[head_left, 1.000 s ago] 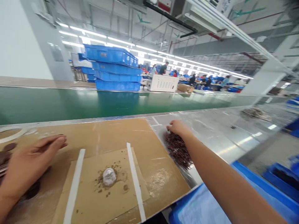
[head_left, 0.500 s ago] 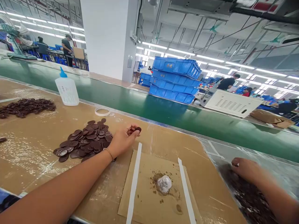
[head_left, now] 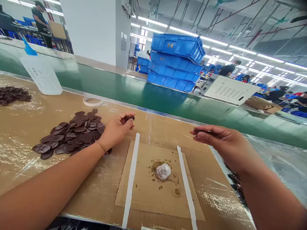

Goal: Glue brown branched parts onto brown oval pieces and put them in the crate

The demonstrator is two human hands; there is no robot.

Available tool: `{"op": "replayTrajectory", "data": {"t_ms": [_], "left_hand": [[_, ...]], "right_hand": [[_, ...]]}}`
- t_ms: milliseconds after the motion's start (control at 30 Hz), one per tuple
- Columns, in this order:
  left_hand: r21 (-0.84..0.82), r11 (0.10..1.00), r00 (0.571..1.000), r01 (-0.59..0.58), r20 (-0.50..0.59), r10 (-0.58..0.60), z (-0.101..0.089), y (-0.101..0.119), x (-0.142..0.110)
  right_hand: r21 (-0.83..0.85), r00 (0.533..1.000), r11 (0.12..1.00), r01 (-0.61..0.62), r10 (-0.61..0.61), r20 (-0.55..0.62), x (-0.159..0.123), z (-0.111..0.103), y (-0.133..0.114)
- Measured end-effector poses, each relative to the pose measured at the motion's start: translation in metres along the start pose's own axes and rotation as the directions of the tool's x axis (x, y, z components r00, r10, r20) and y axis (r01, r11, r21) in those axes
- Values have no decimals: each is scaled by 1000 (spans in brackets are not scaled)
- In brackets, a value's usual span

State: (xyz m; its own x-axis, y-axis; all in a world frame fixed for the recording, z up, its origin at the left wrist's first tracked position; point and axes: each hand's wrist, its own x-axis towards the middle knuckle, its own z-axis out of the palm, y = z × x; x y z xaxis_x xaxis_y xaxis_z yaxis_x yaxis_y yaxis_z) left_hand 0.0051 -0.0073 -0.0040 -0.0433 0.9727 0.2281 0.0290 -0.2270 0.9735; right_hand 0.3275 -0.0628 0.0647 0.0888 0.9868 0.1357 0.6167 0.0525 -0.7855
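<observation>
My left hand (head_left: 117,129) is closed on a brown disc (head_left: 130,118), held between thumb and fingers just past the cardboard's far left corner. Beside that wrist lies a heap of flat brown discs (head_left: 79,132). My right hand (head_left: 222,142) is raised over the right part of the table, its thumb and fingers pinched on a small dark brown piece (head_left: 200,131) whose shape is mostly hidden. Between the hands a cardboard sheet (head_left: 153,195) is taped down, with a whitish translucent lump (head_left: 163,172) on it and wet-looking brown spots around it.
A white bottle with a blue nozzle (head_left: 43,75) and a tape roll (head_left: 92,101) stand at the far left edge. Dark brown pieces (head_left: 15,95) lie far left, more (head_left: 237,185) under my right arm. Beyond runs a green conveyor belt (head_left: 107,81) with stacked blue crates (head_left: 175,62) behind.
My right hand has lifted from the dark pile at the right and moved left, now pinching a small piece. My left hand keeps its disc. The camera view has shifted.
</observation>
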Motion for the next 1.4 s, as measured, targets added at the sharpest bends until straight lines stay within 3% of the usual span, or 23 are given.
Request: {"op": "replayTrajectory", "data": {"t_ms": [100, 200, 433, 533, 667, 800, 1067, 1233, 1400], "left_hand": [[4, 997, 997, 76, -1, -76, 0, 4, -2], [-45, 994, 994, 100, -26, -102, 1, 1, 0], [-77, 991, 994, 108, 26, -107, 3, -3, 4], [-57, 991, 992, 124, -6, -124, 6, 0, 1], [-191, 959, 975, 211, -28, -221, 7, 0, 0], [-345, 899, 960, 270, 20, -280, 7, -4, 1], [-311, 910, 959, 274, 23, -281, 7, -1, 0], [-341, 898, 958, 278, 29, -286, 7, -2, -1], [-458, 827, 941, 327, 73, -331, 8, 5, -2]], "right_hand": [[93, 968, 976, 198, -209, 140, -30, 31, -21], [167, 926, 954, 248, -284, 249, -49, 49, -24], [244, 934, 967, 77, -156, 323, -40, 54, -24], [192, 909, 981, -10, -71, 411, -35, 54, -33], [34, 882, 999, -13, -4, 470, -34, 58, -33], [13, 875, 999, -33, 23, 484, -36, 61, -25], [-5, 916, 1000, 9, -6, 402, -42, 61, -18], [-4, 899, 1000, 19, -15, 437, -44, 67, -21], [7, 888, 1000, 17, -18, 460, -44, 66, -23]]}}
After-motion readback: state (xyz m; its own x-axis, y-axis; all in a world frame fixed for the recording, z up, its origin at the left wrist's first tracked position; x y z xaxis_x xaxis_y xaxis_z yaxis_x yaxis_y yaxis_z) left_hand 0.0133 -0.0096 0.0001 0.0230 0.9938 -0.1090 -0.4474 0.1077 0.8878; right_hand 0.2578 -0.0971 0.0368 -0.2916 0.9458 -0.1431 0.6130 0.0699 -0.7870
